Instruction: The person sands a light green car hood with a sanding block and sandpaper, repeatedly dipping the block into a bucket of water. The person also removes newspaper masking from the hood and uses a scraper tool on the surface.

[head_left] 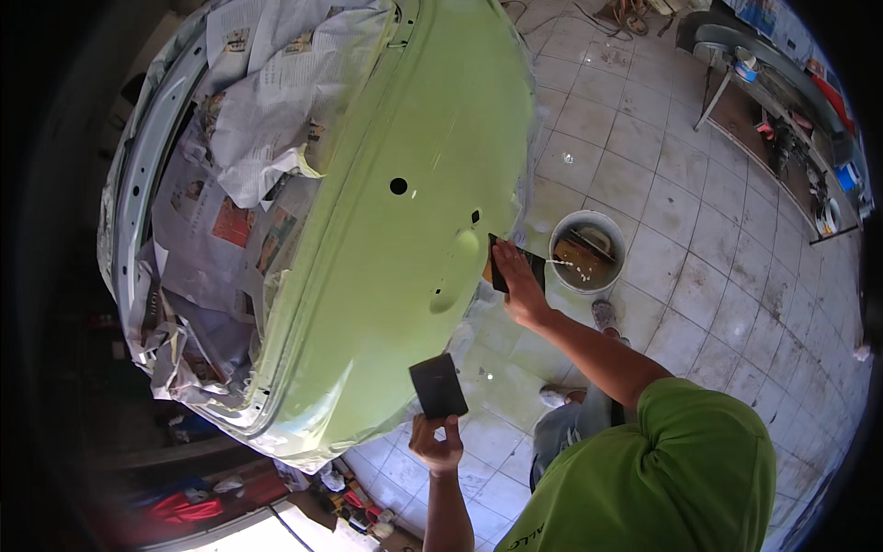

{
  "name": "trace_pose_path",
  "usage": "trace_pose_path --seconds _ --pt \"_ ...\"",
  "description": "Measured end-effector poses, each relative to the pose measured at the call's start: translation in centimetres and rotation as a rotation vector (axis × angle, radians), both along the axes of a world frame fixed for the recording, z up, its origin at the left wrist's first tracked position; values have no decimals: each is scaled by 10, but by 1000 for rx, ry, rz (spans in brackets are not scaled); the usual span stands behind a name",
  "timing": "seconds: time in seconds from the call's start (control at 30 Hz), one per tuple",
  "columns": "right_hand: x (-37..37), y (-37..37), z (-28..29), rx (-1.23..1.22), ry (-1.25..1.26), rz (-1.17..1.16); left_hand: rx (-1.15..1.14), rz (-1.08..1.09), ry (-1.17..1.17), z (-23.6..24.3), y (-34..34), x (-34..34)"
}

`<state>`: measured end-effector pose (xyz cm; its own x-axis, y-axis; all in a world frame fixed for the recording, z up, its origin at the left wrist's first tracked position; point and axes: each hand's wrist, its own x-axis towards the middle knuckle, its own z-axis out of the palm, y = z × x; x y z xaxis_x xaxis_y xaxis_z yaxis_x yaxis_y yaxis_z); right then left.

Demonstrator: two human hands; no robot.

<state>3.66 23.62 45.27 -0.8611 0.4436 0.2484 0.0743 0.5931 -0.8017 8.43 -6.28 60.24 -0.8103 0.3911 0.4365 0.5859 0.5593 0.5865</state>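
A large car door panel (pixel 405 230), coated in a pale yellow-green primer with a smooth, faintly glossy skin, fills the left and middle of the view. Its surface shows one round hole, a small dark square opening further right and a shallow handle recess below them. The window part on the far left is masked with crumpled newspaper (pixel 258 120) taped over the frame.

The right hand (pixel 521 287) reaches to the panel's right edge, its fingers closed flat around a dark sanding block (pixel 508 264) pressed against the green surface just beside the recess. The left hand (pixel 436 443) is raised nearer the camera, below the panel's lower edge; its fingers pinch the bottom edge of a dark square sheet of abrasive paper (pixel 438 386), which stands upright and overlaps the panel's lower part in the view; whether it touches the panel cannot be told.

On the tiled floor (pixel 662 166), just right of the right hand, stands a white bucket (pixel 588 251) holding murky brownish water. A counter (pixel 791 120) with scattered items runs along the far right. The person's green sleeve (pixel 662 460) fills the near right corner.
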Motion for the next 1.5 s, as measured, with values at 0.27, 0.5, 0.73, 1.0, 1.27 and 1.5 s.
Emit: trace_pose_path --seconds 0.27,0.5,0.73,1.0,1.27,1.5 --pt "-63 -128 -9 -29 -19 -226 41 -363 472 147 63 -188" --pt "-53 -113 -41 195 -91 -182 -115 -657 547 160 132 -255" --pt "-55 -98 -9 146 -297 -201 -137 -828 508 124 160 -292" --pt "-39 -115 -21 217 -234 -211 -60 -942 524 108 168 -292" --pt "-62 -133 -10 184 -193 -241 -41 -947 606 114 164 -305" --pt "-65 -130 -11 101 -166 -321 -14 -941 587 107 171 -297"
